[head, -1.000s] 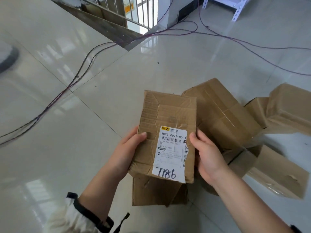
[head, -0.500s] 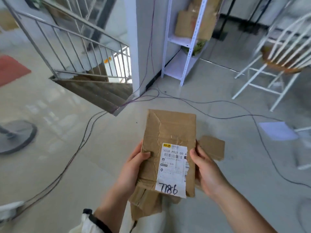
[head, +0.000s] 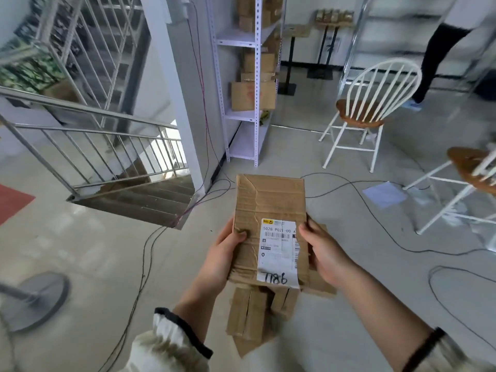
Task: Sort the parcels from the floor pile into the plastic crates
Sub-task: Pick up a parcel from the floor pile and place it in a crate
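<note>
A flat, creased cardboard parcel (head: 269, 208) with a white shipping label (head: 277, 253) marked "7186" is held in front of me at chest height. My left hand (head: 224, 257) grips its left edge with the thumb on top. My right hand (head: 323, 253) grips its right edge, thumb on the label side. Two more cardboard parcels are stacked under it: one pokes out below (head: 255, 315), another at the right (head: 320, 283). No plastic crate or floor pile is in view.
An open stairwell (head: 139, 200) with a metal railing (head: 88, 146) lies ahead left. A white shelf rack (head: 248, 76) holds boxes. Two white chairs (head: 367, 114) (head: 467, 173) stand to the right. Cables (head: 145, 264) cross the floor. A fan base (head: 35, 299) sits left. A person's leg (head: 434, 60) is far right.
My view has lifted from the floor pile to the room. The pile has dropped out of sight. Both hands keep the same hold on the labelled parcel.
</note>
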